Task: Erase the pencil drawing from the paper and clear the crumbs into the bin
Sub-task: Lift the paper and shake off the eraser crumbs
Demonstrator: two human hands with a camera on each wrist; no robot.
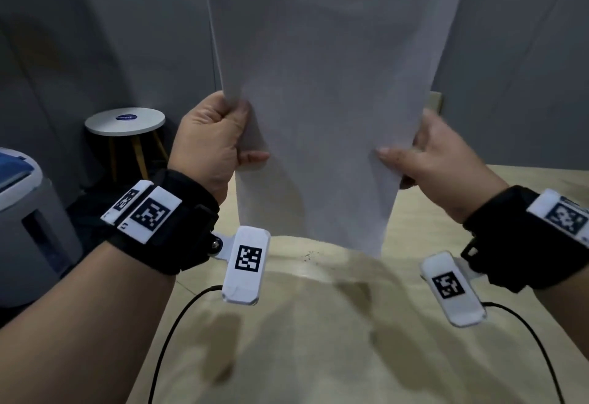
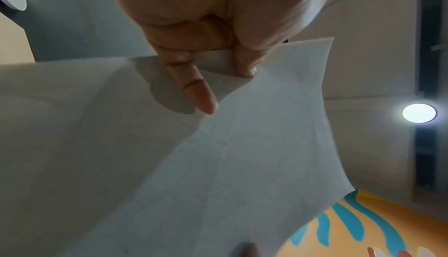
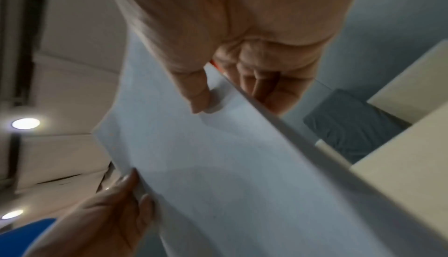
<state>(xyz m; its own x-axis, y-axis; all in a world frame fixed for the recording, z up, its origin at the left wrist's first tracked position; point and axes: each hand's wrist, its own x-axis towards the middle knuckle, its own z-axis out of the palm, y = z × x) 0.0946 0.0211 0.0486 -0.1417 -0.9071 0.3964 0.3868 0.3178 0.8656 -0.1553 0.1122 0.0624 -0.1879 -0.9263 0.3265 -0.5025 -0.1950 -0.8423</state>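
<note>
A white sheet of paper (image 1: 328, 100) is held upright in the air above the light wooden table (image 1: 318, 340). My left hand (image 1: 245, 132) grips its left edge, thumb on the near face and fingers curled behind. My right hand (image 1: 408, 148) pinches the right edge, thumb in front. The left wrist view shows the paper (image 2: 242, 165) bending under my left hand (image 2: 206, 73), with only faint lines on it. In the right wrist view my right hand (image 3: 230, 92) pinches the paper (image 3: 218, 165). A few dark crumbs (image 1: 308, 255) lie on the table below the sheet.
A grey container with a blue top (image 1: 28, 209) stands on the floor at the left, beside the table. Behind it is a round white stool (image 1: 124, 121) on wooden legs. Grey wall panels close the far side. Black cables (image 1: 178, 324) hang from the wrist cameras.
</note>
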